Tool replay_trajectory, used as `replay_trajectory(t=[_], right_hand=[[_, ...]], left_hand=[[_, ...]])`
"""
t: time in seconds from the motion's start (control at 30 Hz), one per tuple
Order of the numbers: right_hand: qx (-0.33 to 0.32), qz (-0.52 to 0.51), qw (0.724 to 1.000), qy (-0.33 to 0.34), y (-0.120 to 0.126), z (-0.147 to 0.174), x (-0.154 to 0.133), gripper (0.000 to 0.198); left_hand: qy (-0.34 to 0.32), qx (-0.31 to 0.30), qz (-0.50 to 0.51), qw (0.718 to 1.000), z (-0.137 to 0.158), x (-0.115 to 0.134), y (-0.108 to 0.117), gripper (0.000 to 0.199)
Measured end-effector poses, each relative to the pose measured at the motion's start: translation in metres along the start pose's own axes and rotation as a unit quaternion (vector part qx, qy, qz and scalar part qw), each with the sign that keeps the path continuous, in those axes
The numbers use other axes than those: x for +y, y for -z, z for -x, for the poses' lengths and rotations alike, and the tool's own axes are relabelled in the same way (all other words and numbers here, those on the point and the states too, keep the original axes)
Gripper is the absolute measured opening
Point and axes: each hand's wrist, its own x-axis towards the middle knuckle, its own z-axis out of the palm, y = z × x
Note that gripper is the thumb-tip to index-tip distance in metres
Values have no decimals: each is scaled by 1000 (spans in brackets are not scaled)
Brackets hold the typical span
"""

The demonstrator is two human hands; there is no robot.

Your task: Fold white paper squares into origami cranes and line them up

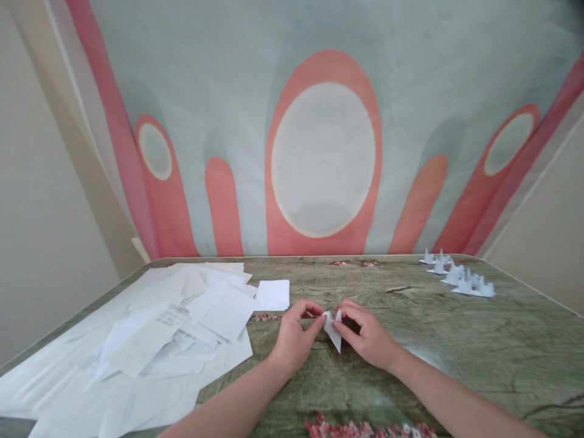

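A small folded piece of white paper (334, 336) with pointed corners is held just above the table, near its middle. My left hand (296, 333) pinches its left side between thumb and forefinger. On the other side, my right hand (366, 331) grips it the same way, fingertips close to those of the left. One sharp tip of the paper points down toward me. Parts of the folds are hidden behind my fingers.
Loose white sheets (223, 313), some with printing, are heaped at the left. A small square stack of paper (272, 295) lies beside the heap. Several folded paper figures (469, 283) stand in a row at the far right of the wood-patterned table (493, 353). A printed backdrop (246, 79) hangs behind.
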Motion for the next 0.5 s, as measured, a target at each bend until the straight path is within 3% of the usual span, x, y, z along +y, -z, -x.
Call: replay_trajectory(t=[0.5], right_hand=[[18,50,998,44,-2,2,-1,10]], left_hand=[[-2,1,-11,1000,-1,-4,1,6]])
